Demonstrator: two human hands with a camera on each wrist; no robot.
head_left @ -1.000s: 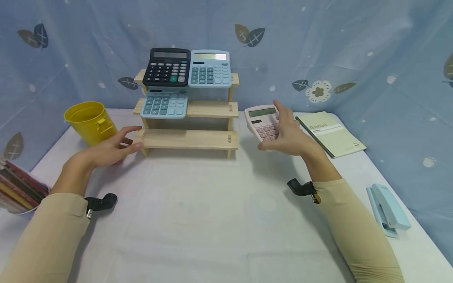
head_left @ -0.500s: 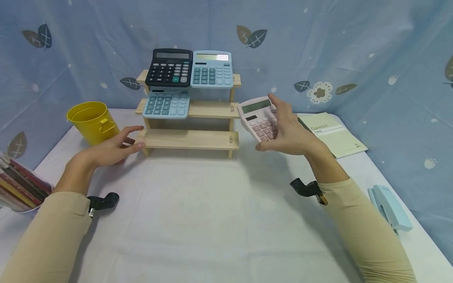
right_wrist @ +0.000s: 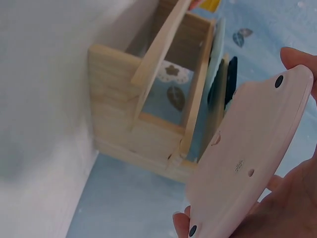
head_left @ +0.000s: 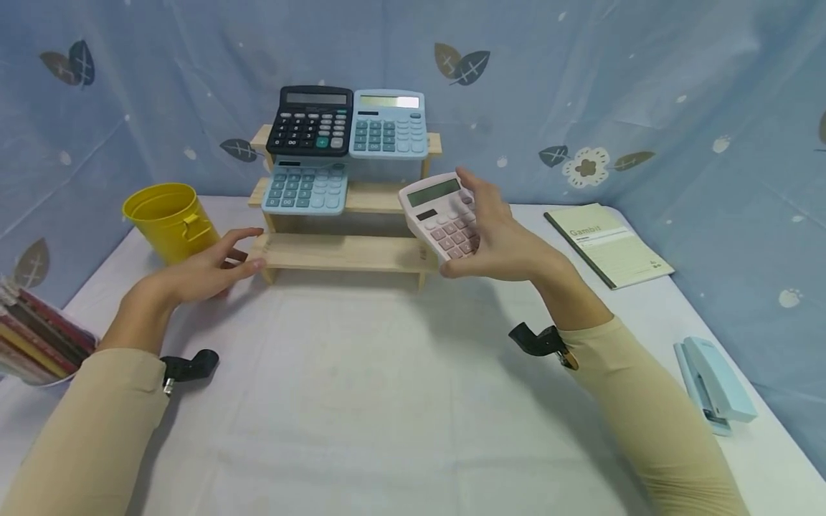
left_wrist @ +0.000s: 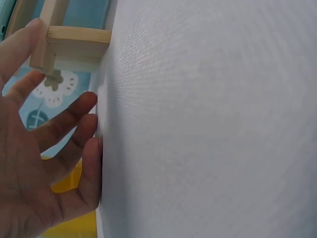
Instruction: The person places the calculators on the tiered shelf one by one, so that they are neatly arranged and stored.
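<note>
My right hand [head_left: 500,240] grips a pink calculator [head_left: 445,215] by its edges, keys facing up and tilted. It is held up at the right end of a three-tier wooden shelf rack [head_left: 348,252]; the right wrist view shows the calculator's pale underside [right_wrist: 252,144]. With thumb and index finger, my left hand [head_left: 200,272] holds the left end of the lowest board, its other fingers loosely bent near the table. A black calculator [head_left: 310,122] and a light blue calculator [head_left: 388,123] lean on the top tier. Another blue calculator [head_left: 305,188] sits at the left of the middle tier.
A yellow bucket [head_left: 169,222] stands behind my left hand. Books or pencils fill a container [head_left: 45,337] at the far left. On the right lie a notebook [head_left: 609,244] and a light blue stapler [head_left: 716,380]. A patterned blue cloth [head_left: 503,86] hangs behind.
My right hand has lifted the pink calculator from the table right of the rack and carried it left to the rack's right end. My left hand has stayed at the rack.
</note>
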